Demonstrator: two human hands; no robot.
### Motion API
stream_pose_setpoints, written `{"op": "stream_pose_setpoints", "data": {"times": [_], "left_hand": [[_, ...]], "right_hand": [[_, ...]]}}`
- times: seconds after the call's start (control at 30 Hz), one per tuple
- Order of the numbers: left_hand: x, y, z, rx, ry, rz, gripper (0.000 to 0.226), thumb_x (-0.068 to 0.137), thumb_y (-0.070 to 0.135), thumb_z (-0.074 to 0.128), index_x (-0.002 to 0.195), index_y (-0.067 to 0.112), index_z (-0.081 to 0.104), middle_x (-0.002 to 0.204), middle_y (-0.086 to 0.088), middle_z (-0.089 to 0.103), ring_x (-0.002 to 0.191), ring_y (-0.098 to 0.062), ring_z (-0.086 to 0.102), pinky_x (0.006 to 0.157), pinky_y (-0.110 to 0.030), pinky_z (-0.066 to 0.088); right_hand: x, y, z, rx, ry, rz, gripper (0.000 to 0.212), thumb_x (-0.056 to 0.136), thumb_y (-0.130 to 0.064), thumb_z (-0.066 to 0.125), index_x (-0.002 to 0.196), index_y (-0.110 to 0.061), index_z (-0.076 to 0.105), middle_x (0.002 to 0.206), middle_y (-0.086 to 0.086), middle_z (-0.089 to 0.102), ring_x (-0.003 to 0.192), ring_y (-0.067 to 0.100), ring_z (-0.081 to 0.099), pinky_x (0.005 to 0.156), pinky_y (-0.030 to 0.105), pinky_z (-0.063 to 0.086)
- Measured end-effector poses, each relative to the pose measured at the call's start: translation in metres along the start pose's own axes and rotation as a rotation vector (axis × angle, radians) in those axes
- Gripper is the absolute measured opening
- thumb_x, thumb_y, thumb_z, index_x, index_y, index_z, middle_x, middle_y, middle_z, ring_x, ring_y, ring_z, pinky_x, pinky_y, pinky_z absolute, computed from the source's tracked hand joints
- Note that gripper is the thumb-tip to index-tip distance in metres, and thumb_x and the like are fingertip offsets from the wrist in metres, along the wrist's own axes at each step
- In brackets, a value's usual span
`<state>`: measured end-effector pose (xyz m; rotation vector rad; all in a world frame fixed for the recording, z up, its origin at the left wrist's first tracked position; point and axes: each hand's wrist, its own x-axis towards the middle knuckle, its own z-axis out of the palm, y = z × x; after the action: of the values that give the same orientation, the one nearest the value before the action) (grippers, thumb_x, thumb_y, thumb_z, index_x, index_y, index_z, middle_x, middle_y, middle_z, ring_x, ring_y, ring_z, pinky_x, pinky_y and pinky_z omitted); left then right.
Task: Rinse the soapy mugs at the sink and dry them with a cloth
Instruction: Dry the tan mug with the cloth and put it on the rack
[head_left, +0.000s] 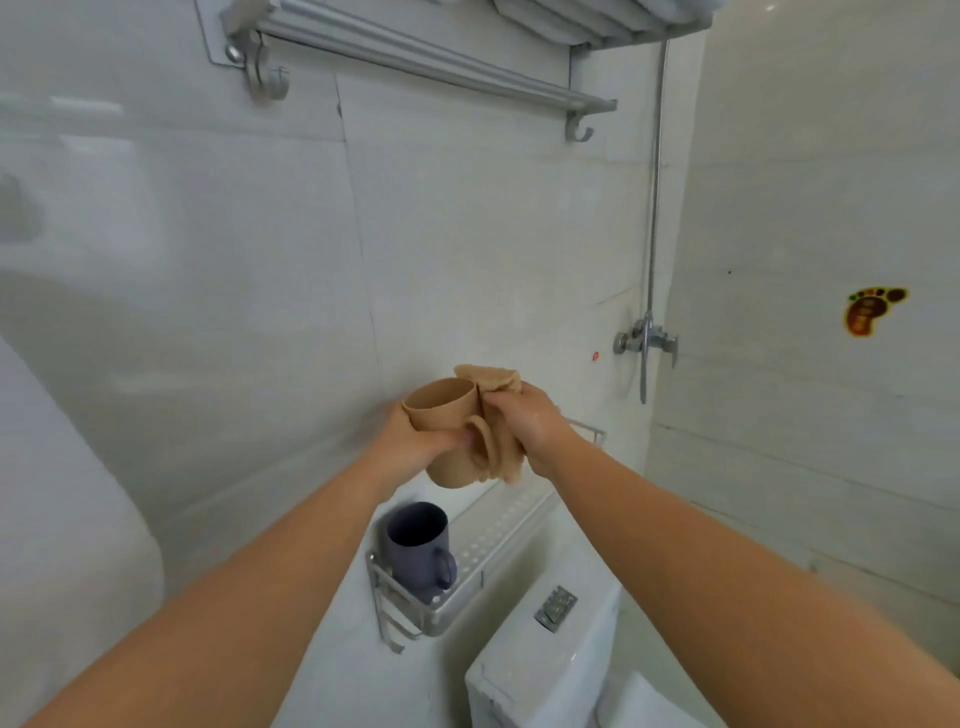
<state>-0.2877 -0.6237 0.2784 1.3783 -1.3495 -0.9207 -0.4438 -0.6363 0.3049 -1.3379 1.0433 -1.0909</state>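
Centre of frame, slightly low: both hands were raised in front of the tiled wall. The left hand (415, 441) gripped the tan mug (449, 431) round its body, fingers curled, thumb near the handle. The mug was tilted, its mouth turned toward the upper left of the frame and its base toward the lower right; the handle faced the camera. The right hand (530, 421) held a tan cloth (498, 415) bunched against the mug's right side, fingers closed round it. Cloth touched mug; part of it rose above the rim and part hung below the handle. Whether any cloth reached inside the mug could not be told.

Judgement: this was the drying step on the tan mug, outside wall being wiped. No suds could be made out on it.

Below the hands, lower centre of frame, a wire shelf (498, 540) was fixed to the wall. A purple mug (418, 551) stood upright in its near left end, handle turned right, mouth open upward; its inside looked dark and any contents could not be told. The rest of the shelf tray ran up and right, passing under the right hand.

The relation that mattered: the shelf lay directly beneath the held mug, with free tray just right of the purple mug. The left hand, carrying the mug, was nearer that spot. Setting it down would need the mug's long axis brought back to vertical first.

No sink was in view. A toilet cistern (545, 660) sat at lower right, a shower valve (644, 340) at right, a towel rail (415, 57) across the top.
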Motion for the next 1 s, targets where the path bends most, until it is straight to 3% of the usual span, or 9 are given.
{"op": "stream_pose_setpoints", "data": {"times": [0.1,0.2,0.3,0.4,0.5,0.57,0.7,0.8,1.0], "left_hand": [[0.022,-0.021,0.021,0.108,0.087,-0.016,0.076,0.065,0.013,0.090,0.118,0.015,0.036,0.110,0.002,0.051,0.098,-0.016,0.055,0.078,-0.031,0.046],[0.046,-0.047,0.034,0.232,0.129,-0.037,0.075,0.065,0.019,0.089,0.114,0.019,0.032,0.104,0.004,0.051,0.086,-0.007,0.052,0.074,-0.031,0.046],[0.062,-0.070,0.044,0.433,0.208,-0.120,0.075,0.056,0.039,0.091,0.109,0.025,0.040,0.106,0.003,0.058,0.092,-0.017,0.059,0.080,-0.039,0.052],[0.069,-0.082,0.054,0.852,0.281,-0.154,0.079,0.043,0.067,0.080,0.103,0.026,0.048,0.102,0.006,0.059,0.094,-0.018,0.060,0.081,-0.037,0.052],[0.071,-0.092,0.060,1.111,0.271,-0.135,0.081,0.048,0.072,0.075,0.109,0.023,0.052,0.107,0.005,0.060,0.100,-0.018,0.059,0.086,-0.033,0.048],[0.070,-0.099,0.062,1.190,0.261,-0.124,0.077,0.052,0.072,0.073,0.109,0.023,0.053,0.108,0.004,0.060,0.101,-0.019,0.059,0.085,-0.032,0.046],[0.067,-0.111,0.065,1.285,0.235,-0.190,0.065,0.061,0.074,0.067,0.103,0.027,0.052,0.106,0.006,0.061,0.099,-0.017,0.059,0.081,-0.031,0.040],[0.065,-0.114,0.066,1.358,0.211,-0.219,0.070,0.060,0.078,0.065,0.106,0.027,0.049,0.107,0.007,0.059,0.102,-0.017,0.055,0.087,-0.033,0.036],[0.058,-0.111,0.070,1.474,0.170,-0.290,0.083,0.063,0.079,0.063,0.121,0.022,0.046,0.117,0.003,0.057,0.110,-0.019,0.052,0.094,-0.036,0.031]], "right_hand": [[0.024,0.020,-0.014,-0.014,-0.026,0.030,0.031,0.095,-0.003,0.043,0.095,-0.024,0.066,0.110,-0.001,0.065,0.102,0.016,0.060,0.082,0.022,0.050],[0.051,0.041,-0.024,0.001,-0.047,0.068,0.032,0.094,0.001,0.042,0.099,-0.020,0.065,0.103,0.000,0.064,0.086,0.009,0.061,0.058,0.012,0.048],[0.078,0.067,-0.029,0.016,-0.098,0.139,0.028,0.095,0.001,0.042,0.104,-0.013,0.064,0.089,-0.001,0.063,0.073,0.007,0.058,0.043,0.011,0.045],[0.103,0.098,-0.031,0.004,-0.115,0.172,0.025,0.093,0.000,0.045,0.101,-0.012,0.065,0.085,-0.005,0.064,0.078,0.010,0.060,0.051,0.010,0.046],[0.114,0.124,-0.028,0.015,-0.145,0.213,0.028,0.088,0.005,0.048,0.093,-0.013,0.068,0.091,-0.001,0.068,0.080,0.007,0.062,0.065,0.012,0.050],[0.117,0.135,-0.025,0.027,-0.168,0.240,0.030,0.087,0.004,0.050,0.087,-0.018,0.069,0.092,-0.002,0.070,0.085,0.012,0.064,0.073,0.018,0.052],[0.120,0.147,-0.024,0.013,-0.175,0.271,0.027,0.088,-0.001,0.054,0.079,-0.023,0.066,0.081,-0.007,0.066,0.078,0.008,0.061,0.070,0.018,0.050],[0.121,0.152,-0.023,-0.035,-0.196,0.295,0.023,0.088,-0.003,0.052,0.083,-0.021,0.065,0.089,-0.001,0.068,0.083,0.015,0.062,0.083,0.029,0.051],[0.120,0.156,-0.023,-0.116,-0.219,0.315,0.023,0.088,-0.005,0.048,0.088,-0.020,0.065,0.095,0.007,0.068,0.087,0.019,0.061,0.086,0.034,0.052]]}}
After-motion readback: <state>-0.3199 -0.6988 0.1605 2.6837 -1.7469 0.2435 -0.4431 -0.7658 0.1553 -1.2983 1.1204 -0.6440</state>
